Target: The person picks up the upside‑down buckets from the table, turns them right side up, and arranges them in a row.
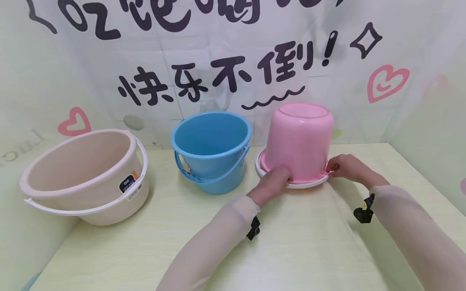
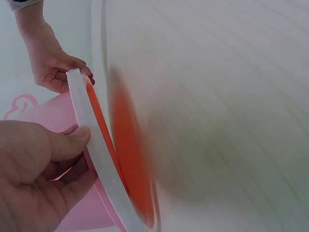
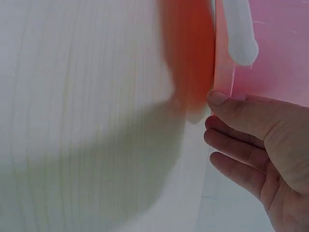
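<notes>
A pink bucket [image 1: 300, 141] is upside down toward the table's back right, its base facing up. My left hand [image 1: 272, 186] pinches its near rim, with the thumb [image 2: 79, 137] on the white handle [image 2: 99, 130] that runs along the rim. At the right side, my right hand [image 1: 347, 167] pinches the rim close to the handle's end [image 3: 243, 50], thumb in front and fingers curled behind. In the wrist views the rim is close over the tabletop, and an orange-red patch [image 2: 126, 145] shows beneath it. The bucket's inside is hidden.
Left of the pink bucket, a blue bucket [image 1: 218, 169] stands upright with its handle hanging down in front. A wide beige bucket [image 1: 113, 202] with a white handle stands farther left. Behind the wooden table [image 1: 291, 242] is a wall sheet [image 1: 204, 44] with dark lettering.
</notes>
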Tool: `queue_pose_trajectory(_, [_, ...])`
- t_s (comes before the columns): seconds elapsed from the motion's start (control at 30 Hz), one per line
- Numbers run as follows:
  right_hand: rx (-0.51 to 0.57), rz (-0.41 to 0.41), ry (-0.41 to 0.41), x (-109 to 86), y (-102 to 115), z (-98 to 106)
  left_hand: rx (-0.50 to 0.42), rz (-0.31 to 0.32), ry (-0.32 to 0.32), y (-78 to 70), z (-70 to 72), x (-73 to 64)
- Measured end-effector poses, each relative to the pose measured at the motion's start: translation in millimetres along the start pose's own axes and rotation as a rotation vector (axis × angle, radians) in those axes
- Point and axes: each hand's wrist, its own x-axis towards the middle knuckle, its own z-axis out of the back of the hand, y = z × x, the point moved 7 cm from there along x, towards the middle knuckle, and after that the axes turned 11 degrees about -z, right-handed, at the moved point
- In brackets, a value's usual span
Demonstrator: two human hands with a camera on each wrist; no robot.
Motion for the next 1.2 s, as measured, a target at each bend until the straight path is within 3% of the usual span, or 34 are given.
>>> queue_pose_trajectory(0.13, [-0.003, 0.017, -0.034, -4.8, 3, 6, -0.004, -0.025, -0.006, -3.2, 4.6, 0.3])
queue_pose_trajectory(0.33, [-0.004, -0.007, -0.043, -10.6, 3, 14, 0.087, -0.087, -0.003, -9.8, 11.4, 3.7])
queue_pose_trajectory(0.43, [-0.006, -0.011, -0.039, -13.2, 4, 19, 0.088, -0.086, 0.008, -11.7, 14.1, 4.2])
queue_pose_trajectory(0.77, [-0.069, -0.006, -0.060, -25.4, 15, 41, -0.011, -0.095, 0.001, -16.4, 25.0, 4.4])
queue_pose_trajectory(0.97, [-0.071, 0.001, -0.062, -32.5, 22, 57, -0.019, -0.099, 0.002, -19.7, 30.6, 5.7])
queue_pose_trajectory(1.2, [-0.085, -0.011, -0.057, -40.3, 30, 78, -0.093, -0.143, 0.009, -26.3, 37.6, 7.7])
